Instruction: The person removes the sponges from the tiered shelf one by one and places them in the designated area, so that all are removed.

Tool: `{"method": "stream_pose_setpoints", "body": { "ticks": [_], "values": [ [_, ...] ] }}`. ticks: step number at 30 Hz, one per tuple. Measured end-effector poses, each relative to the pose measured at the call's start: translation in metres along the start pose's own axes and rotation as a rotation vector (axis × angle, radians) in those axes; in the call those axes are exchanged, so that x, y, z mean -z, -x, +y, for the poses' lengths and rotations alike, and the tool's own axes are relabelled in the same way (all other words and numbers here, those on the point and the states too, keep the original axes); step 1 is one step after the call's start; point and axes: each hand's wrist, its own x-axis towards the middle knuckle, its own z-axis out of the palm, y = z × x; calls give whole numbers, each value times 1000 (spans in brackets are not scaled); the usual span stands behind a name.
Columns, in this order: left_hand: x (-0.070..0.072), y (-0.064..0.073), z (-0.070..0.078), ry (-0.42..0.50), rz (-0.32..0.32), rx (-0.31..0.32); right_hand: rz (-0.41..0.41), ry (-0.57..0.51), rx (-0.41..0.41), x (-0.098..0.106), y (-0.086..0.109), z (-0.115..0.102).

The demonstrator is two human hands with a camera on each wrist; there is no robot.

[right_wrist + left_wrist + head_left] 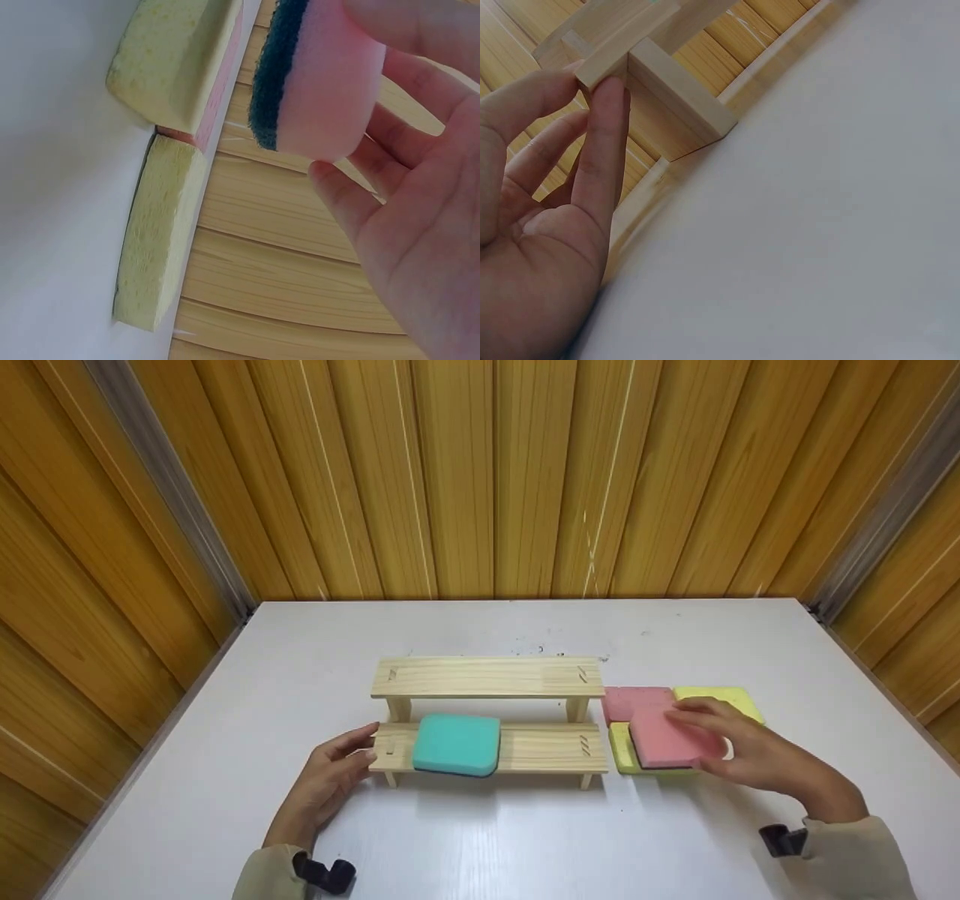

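A two-step wooden stand (487, 676) stands on the white table. My left hand (330, 776) pinches the left end of its lower step; the left wrist view shows thumb and fingertips on the board's end (622, 49) above a leg. On that lower step lies a turquoise sponge (456, 742), left of the middle. To the right of the stand, my right hand (761, 754) grips a pink sponge (667, 739) by its right side. The right wrist view shows this pink sponge's dark green scouring layer (276, 75), held apart from the yellow sponge (161, 67).
Under and behind the held sponge lie a yellow sponge (621, 746), another pink sponge (637, 701) and a second yellow sponge (720, 699) on the table (315, 652). A wood-patterned wall (465, 480) rises behind the table, with side walls left and right.
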Motion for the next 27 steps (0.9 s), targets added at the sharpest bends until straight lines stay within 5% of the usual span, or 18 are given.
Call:
{"method": "stream_pose_setpoints", "body": {
  "ticks": [15, 27],
  "values": [
    [0, 0, 1, 17, -1, 11, -104, -85, -115, 11, 7, 10],
    [-2, 0, 1, -16, 19, 22, -14, -19, -44, 10, 19, 31]
  ]
}}
